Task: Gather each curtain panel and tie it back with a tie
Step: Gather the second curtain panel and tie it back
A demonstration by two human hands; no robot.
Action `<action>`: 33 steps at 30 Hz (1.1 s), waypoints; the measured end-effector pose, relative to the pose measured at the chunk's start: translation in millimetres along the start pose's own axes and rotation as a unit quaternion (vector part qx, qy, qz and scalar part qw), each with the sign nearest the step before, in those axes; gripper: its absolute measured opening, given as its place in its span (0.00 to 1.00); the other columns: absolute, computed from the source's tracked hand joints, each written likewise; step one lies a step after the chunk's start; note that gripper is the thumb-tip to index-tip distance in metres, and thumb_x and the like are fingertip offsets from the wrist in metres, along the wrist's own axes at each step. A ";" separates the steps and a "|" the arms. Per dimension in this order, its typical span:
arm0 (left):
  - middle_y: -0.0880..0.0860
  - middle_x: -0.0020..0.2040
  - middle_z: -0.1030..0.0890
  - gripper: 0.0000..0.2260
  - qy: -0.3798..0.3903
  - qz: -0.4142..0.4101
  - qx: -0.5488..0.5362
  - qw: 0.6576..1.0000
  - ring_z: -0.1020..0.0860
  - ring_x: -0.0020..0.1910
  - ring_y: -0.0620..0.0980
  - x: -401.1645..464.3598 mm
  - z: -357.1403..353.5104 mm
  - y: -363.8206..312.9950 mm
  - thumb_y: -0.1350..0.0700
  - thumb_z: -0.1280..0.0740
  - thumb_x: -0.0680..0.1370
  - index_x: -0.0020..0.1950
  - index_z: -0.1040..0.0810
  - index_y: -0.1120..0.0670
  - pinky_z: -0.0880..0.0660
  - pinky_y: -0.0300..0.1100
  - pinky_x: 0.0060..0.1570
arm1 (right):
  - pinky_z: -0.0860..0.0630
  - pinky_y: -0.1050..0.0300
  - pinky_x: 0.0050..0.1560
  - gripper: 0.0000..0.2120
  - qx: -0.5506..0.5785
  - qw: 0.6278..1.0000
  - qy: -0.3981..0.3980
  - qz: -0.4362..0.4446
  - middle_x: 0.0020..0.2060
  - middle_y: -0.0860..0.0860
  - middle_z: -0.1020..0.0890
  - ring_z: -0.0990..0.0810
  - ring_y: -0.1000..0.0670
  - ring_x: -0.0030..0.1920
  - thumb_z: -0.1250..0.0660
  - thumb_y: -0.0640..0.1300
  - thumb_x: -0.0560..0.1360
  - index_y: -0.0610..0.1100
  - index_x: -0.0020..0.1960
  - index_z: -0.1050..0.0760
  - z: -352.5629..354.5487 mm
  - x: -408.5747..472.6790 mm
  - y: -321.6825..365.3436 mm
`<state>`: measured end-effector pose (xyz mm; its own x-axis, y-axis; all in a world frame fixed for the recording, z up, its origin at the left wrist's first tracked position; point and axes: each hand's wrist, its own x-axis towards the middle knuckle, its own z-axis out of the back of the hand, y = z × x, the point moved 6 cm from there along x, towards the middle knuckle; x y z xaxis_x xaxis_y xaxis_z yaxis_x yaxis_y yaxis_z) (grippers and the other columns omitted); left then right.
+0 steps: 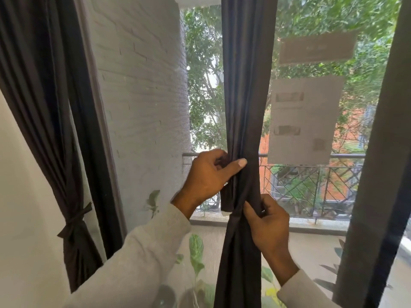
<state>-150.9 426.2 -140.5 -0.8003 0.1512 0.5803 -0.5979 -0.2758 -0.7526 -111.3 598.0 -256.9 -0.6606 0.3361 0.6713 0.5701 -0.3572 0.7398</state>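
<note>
- Head view: the middle curtain panel (pixel 243 85) hangs in front of the window, bunched into a narrow dark column.
- The left hand (pixel 208 176) grips that bunch from the left, thumb laid flat across the front and the other fingers curled round behind.
- Just below, the right hand (pixel 269 225) pinches the fabric where a shorter strip ends. That strip could be the tie, but it's the same dark cloth, so I can't say for sure.
- The cloth looks soft, thin and a bit slippery, so I reckon it'll spread out again if the grip loosens. Best held right at the gathered waist.
- Far left, another curtain panel (pixel 55 121) is already cinched with a knotted tie (pixel 76 218).
- A dark panel (pixel 375 174) on the right hangs loose.
</note>
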 end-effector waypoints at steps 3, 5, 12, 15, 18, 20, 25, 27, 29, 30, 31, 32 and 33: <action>0.51 0.41 0.13 0.12 -0.039 -0.005 0.038 0.999 0.13 0.43 0.51 -11.2 1.1 15.9 0.46 0.17 0.73 0.44 0.12 0.52 0.14 0.54 0.50 | 0.26 0.65 0.33 0.09 -0.036 0.999 -0.028 0.006 0.33 0.57 0.19 0.20 0.54 0.36 0.23 0.44 0.76 0.50 0.42 0.22 2.1 -0.7 2.0; 0.47 0.41 0.13 0.07 -0.055 0.022 0.038 0.998 0.13 0.42 0.49 -15.0 3.5 24.2 0.46 0.17 0.73 0.44 0.11 0.45 0.13 0.54 0.48 | 0.25 0.56 0.33 0.11 -0.068 0.997 -0.043 0.008 0.33 0.55 0.21 0.22 0.52 0.34 0.23 0.46 0.76 0.50 0.40 0.24 1.2 -2.2 0.3; 0.58 0.40 0.12 0.08 -0.042 0.077 -0.023 0.996 0.12 0.42 0.59 -29.3 -1.0 30.1 0.54 0.21 0.78 0.45 0.15 0.56 0.13 0.59 0.46 | 0.34 0.65 0.32 0.15 -0.167 0.980 -0.065 0.082 0.36 0.55 0.27 0.31 0.52 0.34 0.23 0.39 0.73 0.49 0.44 0.30 -5.7 -21.0 18.0; 0.57 0.38 0.13 0.10 -0.049 0.068 -0.033 0.996 0.13 0.40 0.61 -38.6 -5.9 33.8 0.51 0.22 0.79 0.43 0.16 0.55 0.13 0.61 0.45 | 0.28 0.56 0.32 0.14 -0.231 0.955 -0.043 0.182 0.46 0.50 0.24 0.26 0.48 0.38 0.23 0.36 0.73 0.45 0.52 0.25 -13.2 -31.6 24.0; 0.59 0.35 0.14 0.09 -0.070 0.055 -0.053 0.995 0.14 0.38 0.66 -45.6 -7.6 34.7 0.54 0.21 0.79 0.42 0.16 0.57 0.14 0.63 0.43 | 0.21 0.48 0.34 0.15 -0.304 0.923 -0.032 0.235 0.53 0.44 0.20 0.20 0.40 0.43 0.28 0.37 0.76 0.40 0.62 0.21 -17.9 -43.2 20.0; 0.62 0.35 0.15 0.12 -0.068 0.044 -0.062 0.995 0.16 0.36 0.68 -48.1 -8.7 28.8 0.53 0.22 0.80 0.41 0.15 0.58 0.15 0.65 0.39 | 0.21 0.46 0.41 0.20 -0.330 0.909 -0.017 0.252 0.56 0.41 0.20 0.20 0.38 0.47 0.29 0.38 0.76 0.36 0.67 0.21 -20.8 -50.5 15.6; 0.57 0.38 0.13 0.14 -0.048 0.050 -0.041 0.997 0.14 0.37 0.61 -47.1 -11.0 22.0 0.55 0.14 0.69 0.45 0.16 0.58 0.14 0.56 0.40 | 0.23 0.43 0.55 0.25 -0.308 0.906 0.035 0.287 0.62 0.38 0.21 0.21 0.37 0.56 0.29 0.41 0.79 0.35 0.74 0.25 -24.8 -60.0 16.6; 0.56 0.39 0.14 0.11 -0.061 0.035 -0.006 0.998 0.15 0.39 0.63 -42.7 -8.8 27.6 0.57 0.15 0.72 0.46 0.15 0.56 0.14 0.58 0.40 | 0.23 0.43 0.60 0.24 -0.269 0.913 0.061 0.300 0.64 0.40 0.20 0.20 0.39 0.60 0.29 0.44 0.79 0.36 0.73 0.24 -20.4 -60.9 16.7; 0.55 0.40 0.13 0.06 -0.053 0.030 -0.004 0.998 0.14 0.41 0.61 -38.3 -6.0 34.0 0.59 0.19 0.76 0.48 0.14 0.54 0.14 0.59 0.44 | 0.22 0.45 0.60 0.20 -0.190 0.943 0.072 0.265 0.64 0.46 0.18 0.19 0.44 0.61 0.31 0.45 0.81 0.40 0.72 0.22 -10.9 -58.2 12.7; 0.54 0.43 0.12 0.05 -0.036 0.037 -0.019 0.998 0.13 0.44 0.59 -36.3 -5.9 35.4 0.60 0.21 0.77 0.51 0.14 0.53 0.14 0.59 0.48 | 0.21 0.47 0.57 0.18 -0.145 0.961 0.061 0.225 0.62 0.50 0.17 0.18 0.49 0.59 0.33 0.45 0.82 0.43 0.71 0.22 -4.5 -54.6 10.5; 0.53 0.47 0.11 0.07 -0.012 0.049 -0.039 0.998 0.12 0.48 0.56 -35.1 -7.1 36.3 0.62 0.22 0.79 0.55 0.14 0.53 0.14 0.58 0.53 | 0.19 0.50 0.53 0.16 -0.110 0.976 0.040 0.184 0.58 0.54 0.16 0.16 0.54 0.55 0.35 0.46 0.83 0.46 0.69 0.22 1.2 -50.2 8.8; 0.52 0.52 0.10 0.10 0.013 0.060 -0.058 0.996 0.12 0.53 0.54 -34.6 -8.8 35.7 0.64 0.24 0.80 0.59 0.14 0.53 0.14 0.55 0.58 | 0.18 0.53 0.47 0.13 -0.092 0.984 0.019 0.151 0.53 0.57 0.15 0.16 0.58 0.50 0.36 0.47 0.84 0.50 0.68 0.23 5.3 -45.2 8.7; 0.52 0.56 0.11 0.13 0.036 0.067 -0.073 0.994 0.13 0.56 0.53 -33.9 -10.7 34.5 0.65 0.26 0.81 0.63 0.15 0.53 0.16 0.51 0.62 | 0.19 0.55 0.42 0.12 -0.084 0.988 0.004 0.129 0.48 0.58 0.14 0.15 0.59 0.44 0.35 0.46 0.85 0.52 0.67 0.25 7.7 -40.1 9.8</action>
<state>-144.8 421.7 -189.5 -0.8717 0.1906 0.4515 -0.4813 -0.1591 -0.8620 -75.5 587.7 -276.2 -0.5086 0.2089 0.8353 0.6309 -0.5698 0.5266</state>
